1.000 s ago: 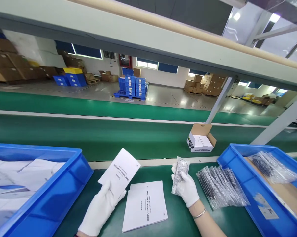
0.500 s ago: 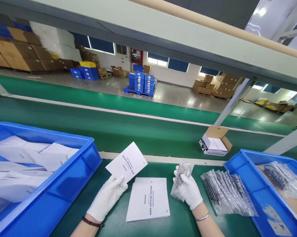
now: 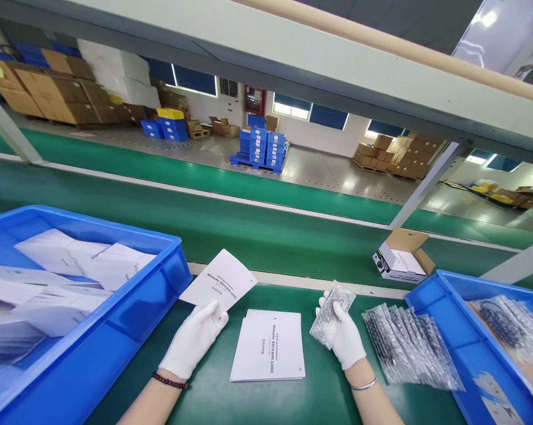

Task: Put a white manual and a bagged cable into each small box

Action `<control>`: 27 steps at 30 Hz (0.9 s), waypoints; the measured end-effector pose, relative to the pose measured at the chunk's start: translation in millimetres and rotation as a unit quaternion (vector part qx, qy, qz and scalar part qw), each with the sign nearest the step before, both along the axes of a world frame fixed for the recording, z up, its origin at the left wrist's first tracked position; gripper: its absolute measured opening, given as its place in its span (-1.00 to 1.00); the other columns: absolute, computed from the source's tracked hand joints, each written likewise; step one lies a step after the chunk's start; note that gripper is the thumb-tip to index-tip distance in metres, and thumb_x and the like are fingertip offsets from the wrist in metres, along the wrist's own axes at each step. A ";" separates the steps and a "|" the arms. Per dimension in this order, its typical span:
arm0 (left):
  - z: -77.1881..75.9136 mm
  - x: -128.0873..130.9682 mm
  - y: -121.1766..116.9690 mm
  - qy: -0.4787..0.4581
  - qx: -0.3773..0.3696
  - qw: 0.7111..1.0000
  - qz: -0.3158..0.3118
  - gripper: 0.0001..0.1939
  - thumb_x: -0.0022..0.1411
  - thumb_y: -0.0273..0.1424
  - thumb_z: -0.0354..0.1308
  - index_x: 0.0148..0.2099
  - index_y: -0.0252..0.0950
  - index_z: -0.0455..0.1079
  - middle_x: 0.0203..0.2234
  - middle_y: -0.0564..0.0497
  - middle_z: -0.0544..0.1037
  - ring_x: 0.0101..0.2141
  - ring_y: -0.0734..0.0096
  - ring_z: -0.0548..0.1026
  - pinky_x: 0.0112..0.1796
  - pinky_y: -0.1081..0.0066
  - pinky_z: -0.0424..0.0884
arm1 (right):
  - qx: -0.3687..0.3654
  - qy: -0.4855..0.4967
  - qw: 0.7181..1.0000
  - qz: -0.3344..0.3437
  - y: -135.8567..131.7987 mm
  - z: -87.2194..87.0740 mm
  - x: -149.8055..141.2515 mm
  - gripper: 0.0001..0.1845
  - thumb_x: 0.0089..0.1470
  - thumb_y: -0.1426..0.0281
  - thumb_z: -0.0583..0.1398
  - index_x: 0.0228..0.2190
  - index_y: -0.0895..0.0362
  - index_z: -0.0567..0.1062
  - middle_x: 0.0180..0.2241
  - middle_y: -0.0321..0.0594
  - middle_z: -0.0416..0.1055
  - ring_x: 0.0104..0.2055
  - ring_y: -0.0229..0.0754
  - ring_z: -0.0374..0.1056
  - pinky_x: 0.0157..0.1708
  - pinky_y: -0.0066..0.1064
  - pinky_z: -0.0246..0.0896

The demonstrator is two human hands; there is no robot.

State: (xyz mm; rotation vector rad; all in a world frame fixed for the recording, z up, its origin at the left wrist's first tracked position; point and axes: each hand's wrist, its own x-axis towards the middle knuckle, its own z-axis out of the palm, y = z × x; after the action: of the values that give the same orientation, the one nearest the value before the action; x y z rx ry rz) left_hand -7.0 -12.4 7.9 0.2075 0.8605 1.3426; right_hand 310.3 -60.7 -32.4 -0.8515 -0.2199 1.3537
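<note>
Head view: a person wearing white gloves works at a green work surface (image 3: 266, 407). The left hand (image 3: 196, 336) pinches the lower edge of a white booklet (image 3: 222, 277) between thumb and fingers, holding it at a slant with its cover up; the printed title reads "Minute Stream 1000". A dark beaded bracelet (image 3: 170, 381) circles the left wrist. The right hand (image 3: 346, 336) is closed around a flat bubble-wrapped packet (image 3: 324, 323), thumb across its front; the contents are hard to make out. A silver bangle (image 3: 364, 385) is on that wrist.

Between the hands, a small stack of matching booklets (image 3: 268, 348) lies flat on the surface. To the right of the right hand, a row of overlapping bubble-wrapped packets (image 3: 410, 345) rests just beside a blue bin (image 3: 443, 313) with more wrapped items (image 3: 509, 321) inside. At far left, a larger blue bin (image 3: 166, 289) holds many loose white papers (image 3: 84, 260).

Beyond a pale strip (image 3: 288, 280), an open printed box (image 3: 401, 265) sits on a green belt (image 3: 270, 242), its flaps up and a white sheet visible inside. Farther back, blue crates (image 3: 264, 144) and cardboard boxes (image 3: 62, 94) stand on the floor.
</note>
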 end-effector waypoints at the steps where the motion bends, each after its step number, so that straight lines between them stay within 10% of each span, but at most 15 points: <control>1: 0.3 0.2 -0.6 0.001 0.003 1.000 -0.003 -0.60 0.23 -0.68 0.04 -0.02 -0.18 0.48 -0.04 -0.06 0.53 -0.26 0.39 0.53 -0.42 0.44 0.51 | 0.000 -0.001 1.000 0.002 0.1 -1.5 0.8 -0.55 -0.06 0.27 0.44 -0.09 0.03 0.59 -0.07 -0.21 0.54 -0.03 -0.12 0.47 0.04 -0.28 0.39; 19: -6.9 7.3 -14.2 0.092 0.085 0.991 0.052 -0.84 0.06 -0.62 0.26 -0.33 -0.28 0.45 -0.15 -0.16 0.56 -0.09 0.17 0.54 -0.26 0.39 0.58 | 0.024 0.027 0.998 0.046 1.1 -0.6 -2.1 -0.65 -0.06 0.33 0.42 -0.17 0.10 0.59 -0.20 -0.20 0.59 -0.19 -0.17 0.52 -0.11 -0.37 0.44; 27: -8.7 11.8 -18.1 0.124 0.118 0.984 0.056 -0.73 0.18 -0.60 0.14 -0.09 -0.22 0.41 0.04 -0.06 0.48 -0.04 0.32 0.49 -0.28 0.43 0.50 | 0.041 0.063 0.997 0.011 -8.9 15.0 -9.0 -0.80 0.20 0.23 0.25 -0.17 0.06 0.50 -0.24 -0.23 0.57 -0.18 -0.14 0.50 -0.13 -0.18 0.44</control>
State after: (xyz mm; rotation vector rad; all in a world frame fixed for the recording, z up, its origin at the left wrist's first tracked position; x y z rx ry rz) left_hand 4.8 -30.6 -0.8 0.5257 0.9298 1.5465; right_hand 301.4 -69.6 -17.5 -0.6938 -0.1857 1.4051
